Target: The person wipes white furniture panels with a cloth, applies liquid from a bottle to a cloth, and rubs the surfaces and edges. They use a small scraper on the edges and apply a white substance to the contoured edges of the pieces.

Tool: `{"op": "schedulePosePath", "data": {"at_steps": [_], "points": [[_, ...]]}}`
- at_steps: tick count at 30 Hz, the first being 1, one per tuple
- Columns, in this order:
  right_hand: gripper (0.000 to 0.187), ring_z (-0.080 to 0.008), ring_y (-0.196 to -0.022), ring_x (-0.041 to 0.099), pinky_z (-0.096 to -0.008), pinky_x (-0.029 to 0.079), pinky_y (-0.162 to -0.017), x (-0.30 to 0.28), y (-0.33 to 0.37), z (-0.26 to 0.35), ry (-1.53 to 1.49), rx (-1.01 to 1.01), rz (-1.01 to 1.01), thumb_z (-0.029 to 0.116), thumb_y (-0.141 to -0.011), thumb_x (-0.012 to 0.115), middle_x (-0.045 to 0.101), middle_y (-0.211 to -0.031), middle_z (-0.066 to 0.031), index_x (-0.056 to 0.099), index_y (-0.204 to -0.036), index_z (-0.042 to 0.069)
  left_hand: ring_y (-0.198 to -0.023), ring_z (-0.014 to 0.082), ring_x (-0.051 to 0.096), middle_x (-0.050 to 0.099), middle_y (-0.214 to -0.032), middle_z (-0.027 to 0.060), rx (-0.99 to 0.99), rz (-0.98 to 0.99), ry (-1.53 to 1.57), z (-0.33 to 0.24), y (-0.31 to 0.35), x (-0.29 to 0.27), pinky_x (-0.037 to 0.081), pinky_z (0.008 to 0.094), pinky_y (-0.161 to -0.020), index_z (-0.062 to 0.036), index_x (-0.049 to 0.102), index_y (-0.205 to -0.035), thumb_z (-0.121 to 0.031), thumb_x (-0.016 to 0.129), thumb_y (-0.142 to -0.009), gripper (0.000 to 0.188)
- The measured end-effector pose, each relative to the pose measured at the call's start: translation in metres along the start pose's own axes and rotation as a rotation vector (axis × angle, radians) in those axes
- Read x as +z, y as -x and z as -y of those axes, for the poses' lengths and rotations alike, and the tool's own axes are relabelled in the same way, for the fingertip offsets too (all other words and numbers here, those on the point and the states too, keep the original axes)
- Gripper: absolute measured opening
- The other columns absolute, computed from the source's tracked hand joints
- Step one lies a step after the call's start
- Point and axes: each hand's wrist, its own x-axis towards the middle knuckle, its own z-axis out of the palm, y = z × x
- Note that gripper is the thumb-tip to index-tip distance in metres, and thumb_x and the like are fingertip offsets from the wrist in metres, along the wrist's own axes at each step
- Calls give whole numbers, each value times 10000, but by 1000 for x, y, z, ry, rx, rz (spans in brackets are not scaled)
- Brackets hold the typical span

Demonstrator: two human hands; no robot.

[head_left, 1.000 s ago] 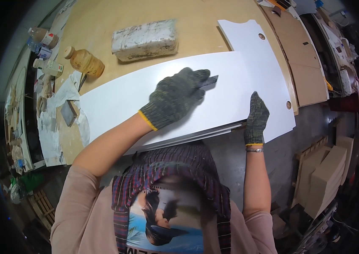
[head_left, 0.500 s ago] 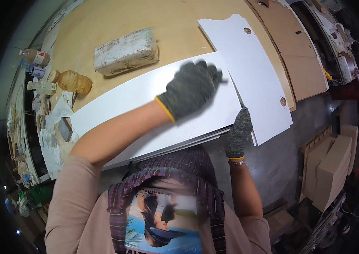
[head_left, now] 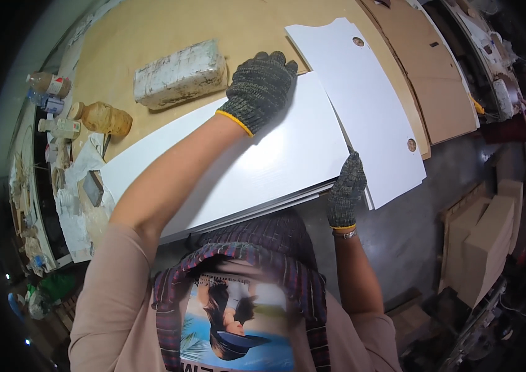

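A long white board (head_left: 244,167) lies before me, on top of a few similar boards whose edges show at the near side. My left hand (head_left: 259,90), in a dark knitted glove with a yellow cuff, rests at its far edge. Its fingers are bent over and together; what they hold, if anything, is hidden. At the board's near right corner, my gloved right hand (head_left: 346,192) is closed on the edge, fingertips pointing away from me. Another white board (head_left: 368,102), shaped at its far end and with two round holes, lies crosswise just right of the first.
A worn whitish block (head_left: 180,74) sits beyond the board on the tan table surface (head_left: 263,25). Left of it are a brownish jar (head_left: 102,118), small bottles (head_left: 58,127) and a grey block (head_left: 93,189). Cardboard (head_left: 433,68) lies far right; cartons (head_left: 483,242) stand below it.
My left hand has moved left and away from me, from the middle of the white board to its far edge. My right hand stays at the corner.
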Motion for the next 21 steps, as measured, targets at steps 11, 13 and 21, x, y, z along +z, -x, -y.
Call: {"op": "schedulePosePath", "data": {"at_steps": [11,13,21], "points": [[399,-287,-1247,524,-365,412,-1054,-27,-37,-37,-959,53,5,48,-990,387,538,-1362,-210,498,-1362,-46,-689,278,618,631,-789,132,-379,-235,684,-38,-3,-43,501,436,-595,-66,652,-843,-250,528,-947,245],[406,-175,-969,607,-291,494,-834,-37,-43,-35,-1373,497,124,247,-1042,405,651,-1118,-135,594,-1270,-31,-613,297,601,604,-708,120,-312,-397,838,-73,28,-102,492,447,-571,-58,639,-848,-255,534,-955,247],[337,-192,-895,669,-293,543,-795,-65,-62,-71,-1760,901,132,223,-1027,470,691,-1060,-141,628,-1194,-24,-693,255,561,585,-793,112,-639,-23,397,27,216,-71,468,402,-598,-70,629,-1170,-80,502,-856,340]]}}
